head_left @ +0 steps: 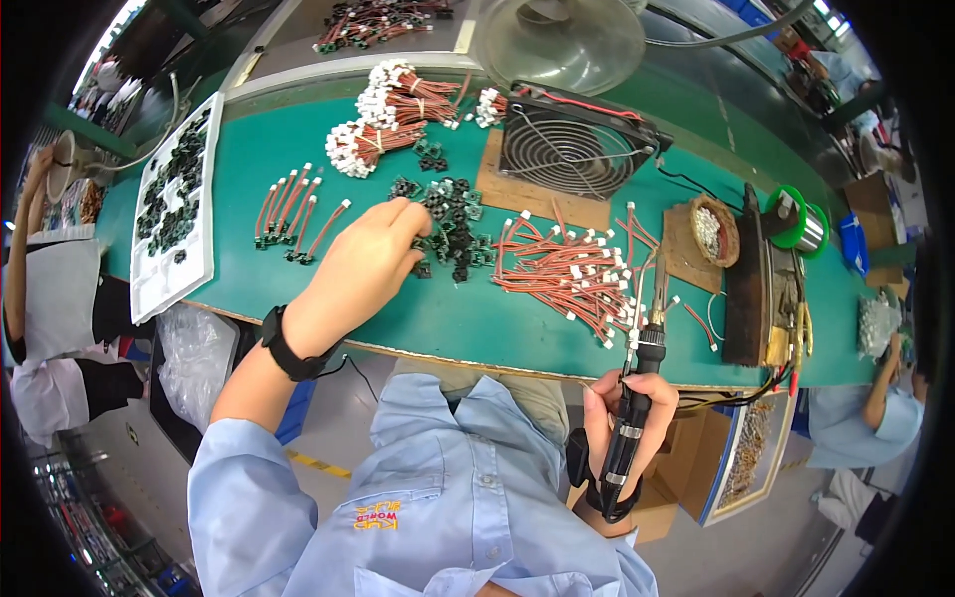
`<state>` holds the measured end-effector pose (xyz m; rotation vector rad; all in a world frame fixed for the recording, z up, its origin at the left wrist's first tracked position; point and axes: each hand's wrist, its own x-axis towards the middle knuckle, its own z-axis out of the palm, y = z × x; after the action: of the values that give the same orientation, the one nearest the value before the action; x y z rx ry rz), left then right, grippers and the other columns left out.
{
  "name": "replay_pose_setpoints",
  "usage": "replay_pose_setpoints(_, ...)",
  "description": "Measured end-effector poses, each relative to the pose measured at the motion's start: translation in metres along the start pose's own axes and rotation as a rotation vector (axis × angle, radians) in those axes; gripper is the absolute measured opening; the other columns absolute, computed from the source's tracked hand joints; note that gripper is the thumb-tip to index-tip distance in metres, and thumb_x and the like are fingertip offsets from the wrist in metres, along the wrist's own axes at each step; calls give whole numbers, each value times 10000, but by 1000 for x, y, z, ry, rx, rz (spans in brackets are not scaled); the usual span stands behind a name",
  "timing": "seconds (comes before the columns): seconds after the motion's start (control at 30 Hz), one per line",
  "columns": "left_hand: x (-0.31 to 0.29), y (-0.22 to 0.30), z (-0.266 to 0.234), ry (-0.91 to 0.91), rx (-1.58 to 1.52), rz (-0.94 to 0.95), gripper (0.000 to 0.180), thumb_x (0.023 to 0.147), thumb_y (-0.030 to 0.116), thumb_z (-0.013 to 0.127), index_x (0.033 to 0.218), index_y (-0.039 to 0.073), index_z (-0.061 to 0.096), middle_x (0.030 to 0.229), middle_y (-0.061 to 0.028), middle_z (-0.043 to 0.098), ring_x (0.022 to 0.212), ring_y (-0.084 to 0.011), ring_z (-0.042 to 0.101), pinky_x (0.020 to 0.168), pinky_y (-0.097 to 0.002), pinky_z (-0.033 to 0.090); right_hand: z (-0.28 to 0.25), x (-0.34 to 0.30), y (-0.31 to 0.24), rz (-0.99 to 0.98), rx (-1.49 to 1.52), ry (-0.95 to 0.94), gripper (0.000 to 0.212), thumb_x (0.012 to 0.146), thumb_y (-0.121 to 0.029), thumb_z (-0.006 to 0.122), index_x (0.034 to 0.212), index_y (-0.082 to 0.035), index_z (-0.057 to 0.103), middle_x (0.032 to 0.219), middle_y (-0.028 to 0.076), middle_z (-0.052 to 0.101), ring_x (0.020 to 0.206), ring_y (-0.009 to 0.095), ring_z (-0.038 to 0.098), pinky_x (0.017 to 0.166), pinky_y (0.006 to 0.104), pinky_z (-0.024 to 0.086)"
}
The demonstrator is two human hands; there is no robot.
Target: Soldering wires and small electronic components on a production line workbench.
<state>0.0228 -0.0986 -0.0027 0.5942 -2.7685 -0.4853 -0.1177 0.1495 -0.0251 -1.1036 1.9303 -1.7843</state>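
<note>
Left hand (368, 249): fingers curled, narrow, at left edge of dark circuit boards (458, 214); cannot tell whether holding one | Right hand (657, 406): fingers around black soldering iron (651, 346) | Boards: heaped on green table (438, 316), left of red wires (567, 271) | Black fan (572, 154): beyond wires

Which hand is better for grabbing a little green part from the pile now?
Probably the left hand: its fingertips are right at the green parts, while the right hand is lower down, busy holding a black-handled soldering iron.
</note>
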Motion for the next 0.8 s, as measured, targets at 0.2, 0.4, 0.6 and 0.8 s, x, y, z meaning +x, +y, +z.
replay_pose_setpoints(0.2, -12, 29, -17, 116, -227, -147, 224, 705, 5, 638, 922, 28, 590, 870, -102, 541, 802, -263, 541, 706, -322, 435, 2, 3, -8, 28, 59, 38, 459, 731, 77, 631, 1063, -89, 360, 829, 90, 541, 650, 81, 500, 581, 191, 407)
replay_pose_setpoints(0.4, -15, 80, -4, 37, -665, 20, 135, 714, 4, 635, 845, 26, 610, 850, -86, 555, 807, -212, 541, 717, -299, 429, 9, 8, -14, 27, 220, 28, 478, 730, 51, 644, 1071, -106, 347, 823, 94, 539, 628, 78, 481, 552, 184, 384)
replay_pose_setpoints(0.6, -20, 99, 22, -49, -1250, -107, 148, 806, 48, 607, 941, 4, 566, 897, -68, 573, 886, -155, 541, 746, -285, 422, 5, 10, -27, 78, 310, 36, 479, 735, 43, 646, 1070, -110, 339, 816, 96, 541, 640, 83, 502, 540, 183, 379)
replay_pose_setpoints(0.8, -26, 92, 34, -275, -1885, -263, 184, 855, 111, 571, 1000, 8, 523, 961, -64, 565, 923, -136, 516, 790, -270, 401, 6, 14, -31, 95, 387, -105, 482, 732, 58, 645, 1065, -91, 330, 808, 102, 554, 624, 77, 521, 519, 180, 398)
